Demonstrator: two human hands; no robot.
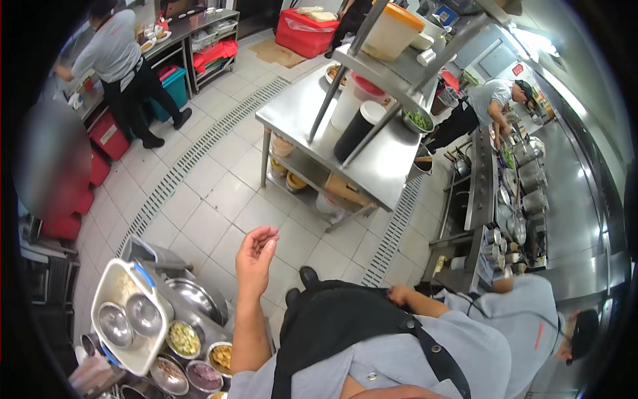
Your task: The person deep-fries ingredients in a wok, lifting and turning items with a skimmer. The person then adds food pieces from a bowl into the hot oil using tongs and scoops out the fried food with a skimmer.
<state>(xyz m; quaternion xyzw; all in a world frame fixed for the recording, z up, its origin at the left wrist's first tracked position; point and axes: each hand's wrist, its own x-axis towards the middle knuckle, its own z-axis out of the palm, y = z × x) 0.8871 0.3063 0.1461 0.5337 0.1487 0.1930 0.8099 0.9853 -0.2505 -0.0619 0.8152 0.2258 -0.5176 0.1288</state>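
My left hand (257, 259) is raised over the tiled floor, palm side showing. Its fingers are slightly bent, the thumb stands apart, and nothing is held. Down beside my black apron (332, 326) is my right hand (400, 294), its fingers curled and too indistinct to show whether they grip anything. Left of my left forearm stands a white tub (106, 286) with metal bowls inside. Near it are a bowl of pale green chopped pieces (184, 338), a bowl of yellow chunks (220, 358) and a bowl of purplish pieces (204, 376).
A steel table (286, 110) with an upper shelf stands ahead, holding containers and a bowl of greens (417, 120). Co-workers stand at the left counter (173, 43), by the stove line (485, 179) and close on my right. A drain grate (199, 156) crosses the floor.
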